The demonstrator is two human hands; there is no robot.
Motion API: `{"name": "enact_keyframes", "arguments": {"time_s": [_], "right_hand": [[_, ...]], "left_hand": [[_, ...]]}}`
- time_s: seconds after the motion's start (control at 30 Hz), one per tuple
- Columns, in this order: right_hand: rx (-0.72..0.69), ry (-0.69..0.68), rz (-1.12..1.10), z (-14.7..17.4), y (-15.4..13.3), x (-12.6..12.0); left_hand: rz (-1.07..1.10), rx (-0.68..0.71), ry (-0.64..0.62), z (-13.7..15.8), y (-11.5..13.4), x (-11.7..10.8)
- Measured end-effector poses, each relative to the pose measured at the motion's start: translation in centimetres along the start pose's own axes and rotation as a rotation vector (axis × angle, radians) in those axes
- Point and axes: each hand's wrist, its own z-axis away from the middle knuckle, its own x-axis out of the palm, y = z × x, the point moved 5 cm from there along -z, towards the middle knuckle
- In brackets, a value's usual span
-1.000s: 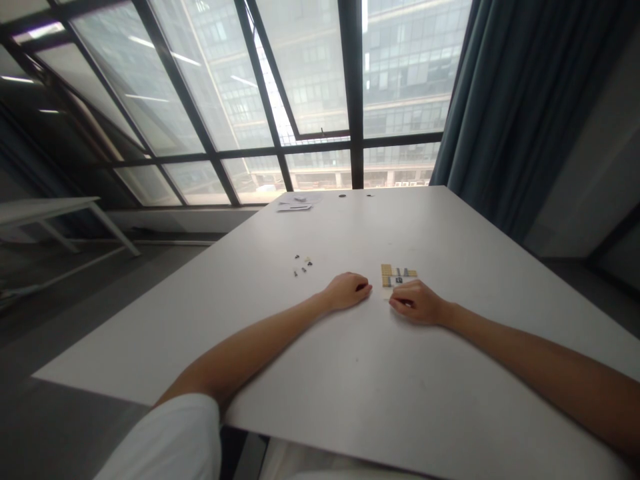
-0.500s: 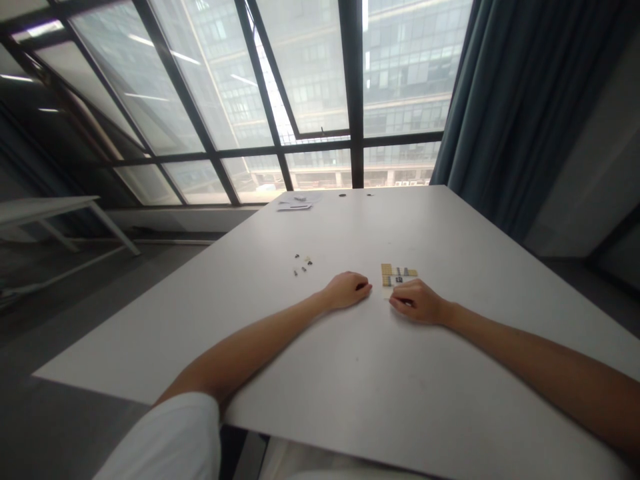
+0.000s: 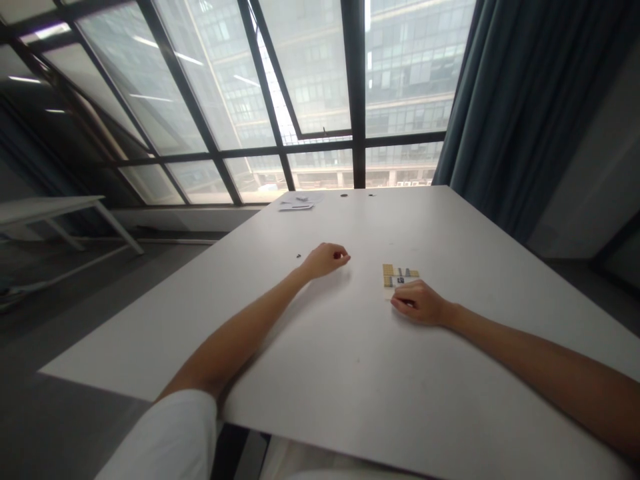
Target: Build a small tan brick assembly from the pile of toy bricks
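The left hand (image 3: 327, 261), mid-frame, and right hand (image 3: 418, 303), right of centre, curl; grips unclear. A right-hand jerk could skew the yellow piece (image 3: 388, 271).

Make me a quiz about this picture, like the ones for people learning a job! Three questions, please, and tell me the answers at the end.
1. True or false: the right hand is nearer to the yellow pieces than the left hand is.

2. Pick one: what colour is the big curtain on the picture's right side?
A) red
B) blue
C) orange

3. Fill the gap: the papers lie near the ____ end of the table, seen from the person.

Key: 1. True. 2. B. 3. Far.
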Motion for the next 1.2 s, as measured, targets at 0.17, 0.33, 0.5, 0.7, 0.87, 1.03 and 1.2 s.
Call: {"name": "enact_keyframes", "arguments": {"time_s": [0.17, 0.33, 0.5, 0.7, 0.87, 1.03, 1.2], "right_hand": [[0.0, -0.002, 0.018, 0.1, 0.1, 0.0], [-0.002, 0.0, 0.022, 0.2, 0.2, 0.1], [0.002, 0.001, 0.019, 0.1, 0.0, 0.0], [0.01, 0.001, 0.021, 0.2, 0.1, 0.0], [0.004, 0.009, 0.026, 0.1, 0.1, 0.0], [0.001, 0.013, 0.025, 0.1, -0.1, -0.2], [-0.01, 0.023, 0.033, -0.1, -0.3, -0.3]], "left_hand": [[-0.059, -0.156, 0.079, -0.7, -6.5, -3.5], [-0.177, -0.378, 0.012, -0.3, -12.4, -3.5], [-0.217, -0.471, -0.035, 0.3, -14.4, -2.5], [-0.254, -0.51, -0.061, 0.5, -14.9, -2.1], [-0.249, -0.502, -0.063, 0.5, -14.7, -1.7], [-0.264, -0.5, -0.044, 0.5, -14.4, -1.6], [-0.317, -0.418, 0.037, 0.2, -12.7, -3.2]]}}
